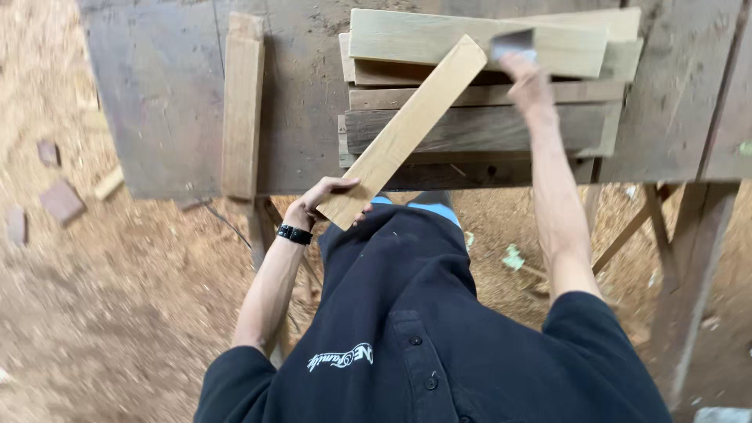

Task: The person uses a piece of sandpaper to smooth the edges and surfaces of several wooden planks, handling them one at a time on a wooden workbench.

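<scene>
My left hand [319, 200] grips the near end of a pale wooden plank [407, 125], which slants up and away over the workbench. My right hand [523, 74] reaches out to the plank's far end and presses a small grey pad [513, 43], blurred by motion, against the wood there. Under the slanted plank lies a stack of several darker and lighter boards [478, 125] on the worn wooden workbench [172, 94]. A black band sits on my left wrist. My dark shirt fills the bottom of the view.
A single long board [241, 106] lies on the bench to the left of the stack. Sawdust and wood offcuts [61, 200] cover the ground at left. Bench legs and braces [689, 258] stand at right below the top.
</scene>
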